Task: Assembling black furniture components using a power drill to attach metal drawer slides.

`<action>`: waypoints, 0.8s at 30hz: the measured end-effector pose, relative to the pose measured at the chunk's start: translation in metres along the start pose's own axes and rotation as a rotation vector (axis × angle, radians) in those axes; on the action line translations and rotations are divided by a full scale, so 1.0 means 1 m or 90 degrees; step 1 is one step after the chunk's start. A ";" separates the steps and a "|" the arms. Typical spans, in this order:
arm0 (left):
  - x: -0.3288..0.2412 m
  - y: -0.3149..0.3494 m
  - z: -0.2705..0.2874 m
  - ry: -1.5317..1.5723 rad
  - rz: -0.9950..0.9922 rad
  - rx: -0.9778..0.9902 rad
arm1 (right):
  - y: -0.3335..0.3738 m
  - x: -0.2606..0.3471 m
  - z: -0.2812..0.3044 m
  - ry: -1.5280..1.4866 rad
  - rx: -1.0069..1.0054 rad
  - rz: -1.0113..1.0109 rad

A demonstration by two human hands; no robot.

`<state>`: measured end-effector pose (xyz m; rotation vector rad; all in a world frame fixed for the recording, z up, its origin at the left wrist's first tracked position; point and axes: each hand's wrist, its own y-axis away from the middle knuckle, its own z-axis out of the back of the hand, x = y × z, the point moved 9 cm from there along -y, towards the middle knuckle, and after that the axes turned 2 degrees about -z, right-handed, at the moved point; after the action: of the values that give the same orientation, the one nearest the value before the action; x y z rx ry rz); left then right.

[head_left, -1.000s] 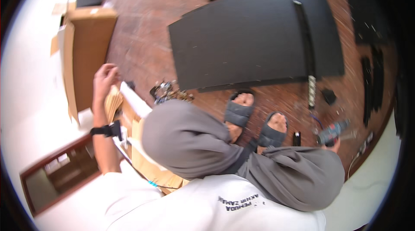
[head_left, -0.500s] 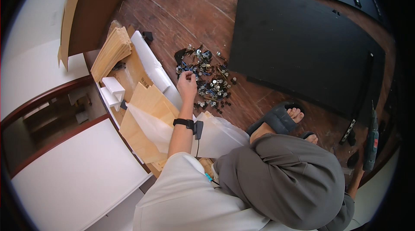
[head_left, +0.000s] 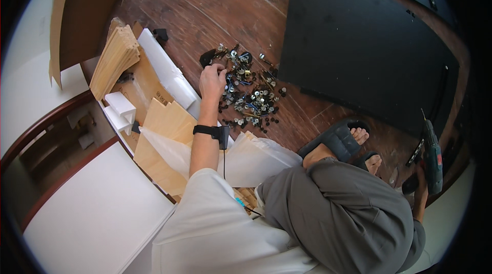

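Head view: left hand (head_left: 211,80) pinches into the screws (head_left: 248,95), right hand (head_left: 421,187) clamped on the drill (head_left: 431,153); best pick one cleanly.

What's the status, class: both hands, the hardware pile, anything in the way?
Left hand down in the pile of screws and fittings, fingers curled. Right hand holds a cordless drill. Black panel flat beside pile.

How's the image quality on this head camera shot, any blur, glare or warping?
Head view: strong fisheye warping, the large black flat panel has bowed edges, and the corners fall to a black rim; lighting is even and soft, no harsh glare; the left hand over the pile of small metal screws and fittings is fairly sharp.
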<state>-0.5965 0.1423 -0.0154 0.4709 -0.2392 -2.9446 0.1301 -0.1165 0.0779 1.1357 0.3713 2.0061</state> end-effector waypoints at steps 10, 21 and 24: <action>-0.038 0.015 0.000 -0.129 -0.227 -0.073 | 0.014 0.035 -0.017 -0.022 0.025 0.011; 0.036 0.031 0.001 1.127 0.335 -0.133 | 0.017 0.034 -0.017 -0.006 0.044 0.018; 0.047 0.034 -0.009 1.314 0.320 -0.076 | 0.016 0.042 -0.022 -0.020 0.038 0.037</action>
<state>-0.6337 0.1003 -0.0313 2.3418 0.1066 -0.8741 0.0920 -0.0926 0.0993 1.2263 0.3895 2.0375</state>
